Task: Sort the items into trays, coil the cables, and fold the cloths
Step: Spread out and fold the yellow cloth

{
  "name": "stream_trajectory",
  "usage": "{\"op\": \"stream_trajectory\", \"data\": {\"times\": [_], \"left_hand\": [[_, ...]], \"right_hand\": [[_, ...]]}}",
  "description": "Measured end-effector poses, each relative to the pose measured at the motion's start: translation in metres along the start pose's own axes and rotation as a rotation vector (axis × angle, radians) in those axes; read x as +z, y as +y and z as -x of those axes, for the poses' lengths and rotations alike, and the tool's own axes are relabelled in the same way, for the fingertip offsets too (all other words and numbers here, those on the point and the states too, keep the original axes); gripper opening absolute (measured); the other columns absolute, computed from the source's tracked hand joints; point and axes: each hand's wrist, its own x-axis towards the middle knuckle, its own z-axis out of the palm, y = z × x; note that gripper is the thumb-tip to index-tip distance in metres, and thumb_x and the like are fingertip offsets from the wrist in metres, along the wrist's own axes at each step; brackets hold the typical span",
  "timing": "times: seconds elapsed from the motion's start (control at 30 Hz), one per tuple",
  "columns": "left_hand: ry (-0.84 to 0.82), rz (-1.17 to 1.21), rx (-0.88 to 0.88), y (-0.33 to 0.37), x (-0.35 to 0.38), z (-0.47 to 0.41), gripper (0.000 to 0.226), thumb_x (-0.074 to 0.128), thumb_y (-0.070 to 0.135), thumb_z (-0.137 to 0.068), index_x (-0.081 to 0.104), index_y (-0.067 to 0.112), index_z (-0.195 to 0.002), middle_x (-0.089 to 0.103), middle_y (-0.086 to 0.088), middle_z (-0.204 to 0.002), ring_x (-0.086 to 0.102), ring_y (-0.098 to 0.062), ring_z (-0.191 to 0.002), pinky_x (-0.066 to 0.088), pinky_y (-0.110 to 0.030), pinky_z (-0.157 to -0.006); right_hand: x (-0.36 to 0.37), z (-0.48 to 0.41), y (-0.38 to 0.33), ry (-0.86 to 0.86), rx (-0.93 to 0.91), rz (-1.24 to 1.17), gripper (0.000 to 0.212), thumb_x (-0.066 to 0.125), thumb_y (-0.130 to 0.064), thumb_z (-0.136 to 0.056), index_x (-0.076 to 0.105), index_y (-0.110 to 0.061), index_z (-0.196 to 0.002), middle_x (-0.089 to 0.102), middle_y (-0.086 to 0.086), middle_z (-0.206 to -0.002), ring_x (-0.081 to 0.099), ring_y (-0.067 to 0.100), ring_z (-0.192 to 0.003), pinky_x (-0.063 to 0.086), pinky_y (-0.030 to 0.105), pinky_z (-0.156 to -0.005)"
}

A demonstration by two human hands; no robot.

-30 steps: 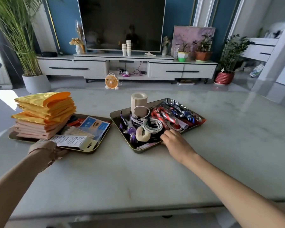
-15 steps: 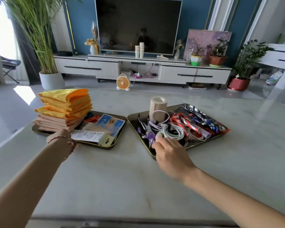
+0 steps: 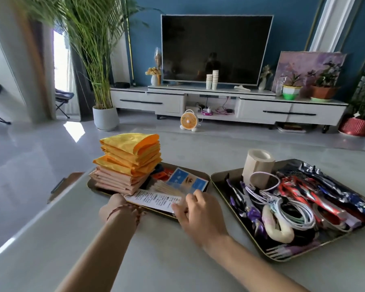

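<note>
On the left tray [image 3: 190, 169], near rim | printed box [image 3: 154, 200] lies just beside the folded cloths [image 3: 126, 163] | right hand [image 3: 198, 213] pinches its end; left hand [image 3: 116, 207] fingers hidden, grip untellable | likely light, crushable card: take the short ends.

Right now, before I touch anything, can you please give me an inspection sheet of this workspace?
Surface: pale table holds left tray and right tray, side by side.
Job's things: folded cloths stacked in left tray beside white box and blue packet; tape roll and wrappers in right tray.
Clutter: nothing seen.
Grips: left hand at left tray's near rim, grip unclear; right hand grips white box.
Cables: coiled cables in right tray.
Surroundings: television, small fan, potted plant.
</note>
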Motion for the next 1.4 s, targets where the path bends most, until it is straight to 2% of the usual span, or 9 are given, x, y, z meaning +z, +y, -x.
{"op": "stream_trajectory", "data": {"times": [0.07, 0.17, 0.27, 0.4, 0.57, 0.7, 0.8, 0.97, 1.4], "left_hand": [[0.035, -0.009, 0.028, 0.001, 0.009, -0.001, 0.018, 0.04, 0.009, -0.082, 0.046, 0.005, -0.066, 0.051, -0.011, -0.06, 0.045, -0.022, -0.043, 0.032, -0.014, -0.029], [0.023, -0.003, 0.095, -0.001, 0.022, 0.002, 0.015, 0.041, 0.006, -0.084, 0.05, 0.0, -0.074, 0.054, -0.015, -0.07, 0.052, -0.027, -0.049, 0.037, -0.021, -0.03], [0.066, -0.217, 0.27, -0.005, 0.03, -0.011, 0.019, 0.045, 0.003, -0.086, 0.06, -0.01, -0.087, 0.059, -0.022, -0.087, 0.052, -0.034, -0.068, 0.045, -0.037, -0.064], [0.062, -0.689, 0.546, -0.006, 0.041, -0.033, 0.027, 0.043, 0.005, -0.085, 0.061, -0.008, -0.102, 0.06, -0.026, -0.11, 0.052, -0.04, -0.102, 0.039, -0.035, -0.085], [0.13, -1.035, 0.714, -0.004, 0.05, -0.057, 0.057, 0.039, 0.015, -0.092, 0.023, 0.014, -0.147, 0.03, -0.008, -0.15, 0.03, -0.031, -0.128, 0.037, -0.037, -0.094], [0.109, -1.325, 0.892, -0.001, 0.061, -0.077, 0.057, 0.031, 0.026, -0.1, 0.003, 0.029, -0.149, 0.002, -0.001, -0.158, 0.014, -0.023, -0.142, 0.038, -0.032, -0.099], [0.009, -1.407, 0.944, 0.006, 0.069, -0.094, 0.057, 0.028, 0.03, -0.1, 0.0, 0.03, -0.149, -0.002, -0.009, -0.158, -0.001, -0.026, -0.145, 0.021, -0.036, -0.11], [-0.04, -1.429, 0.976, 0.026, 0.09, -0.133, 0.055, 0.028, 0.036, -0.1, 0.002, 0.037, -0.148, -0.021, -0.006, -0.156, -0.017, -0.025, -0.143, 0.01, -0.04, -0.111], [0.035, -1.59, 1.154, 0.062, 0.133, -0.191, 0.047, 0.028, 0.034, -0.1, 0.019, 0.034, -0.146, 0.019, -0.005, -0.154, 0.027, -0.031, -0.132, 0.029, -0.042, -0.101]], "right_hand": [[0.002, 0.002, -0.007, 0.042, -0.022, 0.075, 0.049, 0.041, -0.055, -0.086, 0.065, -0.016, -0.07, 0.061, 0.002, -0.071, 0.058, 0.019, -0.067, 0.048, 0.03, -0.059], [0.015, -0.005, -0.013, 0.061, -0.091, 0.066, 0.019, 0.08, -0.028, -0.066, 0.067, -0.017, -0.074, 0.064, 0.0, -0.074, 0.061, 0.017, -0.068, 0.051, 0.027, -0.059], [0.032, -0.02, -0.012, 0.035, -0.045, 0.03, 0.026, 0.087, -0.009, -0.057, 0.068, -0.014, -0.075, 0.066, 0.002, -0.075, 0.064, 0.015, -0.064, 0.054, 0.027, -0.053], [0.044, -0.046, -0.006, 0.045, -0.032, 0.007, 0.037, 0.088, 0.002, -0.044, 0.066, -0.01, -0.071, 0.065, 0.005, -0.072, 0.063, 0.019, -0.057, 0.049, 0.023, -0.043], [0.057, -0.084, -0.001, 0.031, -0.009, 0.057, 0.042, 0.086, 0.008, -0.03, 0.065, -0.008, -0.062, 0.064, 0.008, -0.064, 0.061, 0.022, -0.049, 0.046, 0.024, -0.038], [0.072, -0.111, 0.011, -0.008, -0.006, 0.072, 0.033, 0.086, 0.005, -0.046, 0.066, -0.004, -0.071, 0.066, 0.012, -0.072, 0.064, 0.025, -0.057, 0.05, 0.027, -0.043], [0.084, -0.129, 0.025, -0.102, 0.02, 0.092, 0.02, 0.052, -0.004, -0.091, 0.057, -0.004, -0.111, 0.059, 0.013, -0.115, 0.06, 0.028, -0.1, 0.049, 0.032, -0.077], [0.112, -0.163, 0.032, -0.065, 0.042, 0.094, 0.024, 0.038, -0.007, -0.098, 0.05, -0.009, -0.12, 0.052, 0.006, -0.126, 0.055, 0.023, -0.111, 0.045, 0.03, -0.082], [0.155, -0.233, 0.042, -0.007, 0.197, -0.058, 0.017, 0.042, -0.004, -0.096, 0.055, -0.003, -0.107, 0.055, 0.012, -0.114, 0.055, 0.029, -0.101, 0.04, 0.033, -0.075]]}}
